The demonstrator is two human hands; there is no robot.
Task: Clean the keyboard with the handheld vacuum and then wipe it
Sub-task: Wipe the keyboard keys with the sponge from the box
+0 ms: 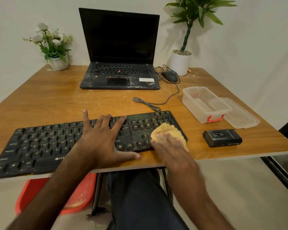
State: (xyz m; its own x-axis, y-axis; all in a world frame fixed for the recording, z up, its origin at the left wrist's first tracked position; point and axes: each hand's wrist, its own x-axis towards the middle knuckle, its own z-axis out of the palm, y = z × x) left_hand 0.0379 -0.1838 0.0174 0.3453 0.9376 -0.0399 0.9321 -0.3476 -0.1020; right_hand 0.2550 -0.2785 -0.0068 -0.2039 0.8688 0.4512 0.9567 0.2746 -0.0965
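A black keyboard (40, 145) lies along the front edge of the wooden table (56, 97). My left hand (103, 138) rests flat on its middle with fingers spread, pressing it down. My right hand (166, 143) presses a yellow cloth (166, 130) onto the number pad at the keyboard's right end. A small black handheld vacuum (222, 138) lies on the table to the right of the keyboard, apart from both hands.
A dusty open laptop (120, 47) stands at the back, with a wired mouse (170, 75) beside it. A clear plastic box (204, 105) and its lid (241, 115) sit at the right. Potted plants (53, 47) occupy both back corners. The keyboard cable (146, 103) coils mid-table.
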